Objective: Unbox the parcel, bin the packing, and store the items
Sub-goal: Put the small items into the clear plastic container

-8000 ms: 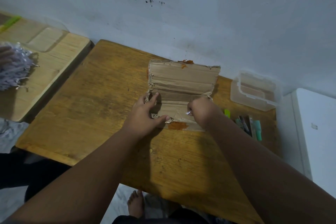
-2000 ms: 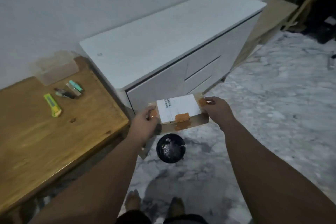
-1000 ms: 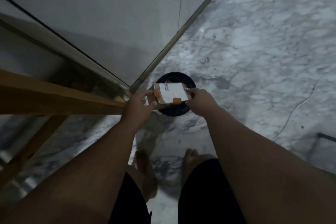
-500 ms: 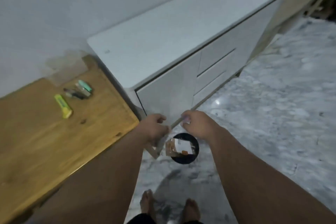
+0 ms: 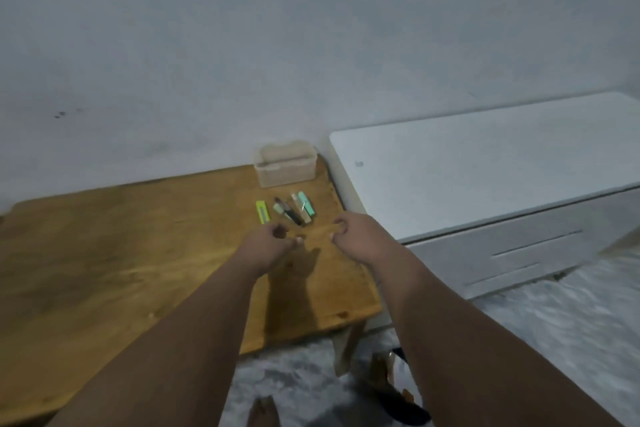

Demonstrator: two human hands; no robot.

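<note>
Hands: my left hand (image 5: 273, 240) and right hand (image 5: 356, 236) empty, fingers loosely curled | Items: small items (image 5: 294, 210) at the surface's (image 5: 104, 253) far right corner, beside the clear container (image 5: 285, 168) | Handling: likely light, stiff, slippery; pinch each mid-body.

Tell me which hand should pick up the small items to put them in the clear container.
Right, probably. The right hand hovers nearer the small items and the clear container at the table's right end; the left hand sits nearer the yellow-green cutter.
</note>
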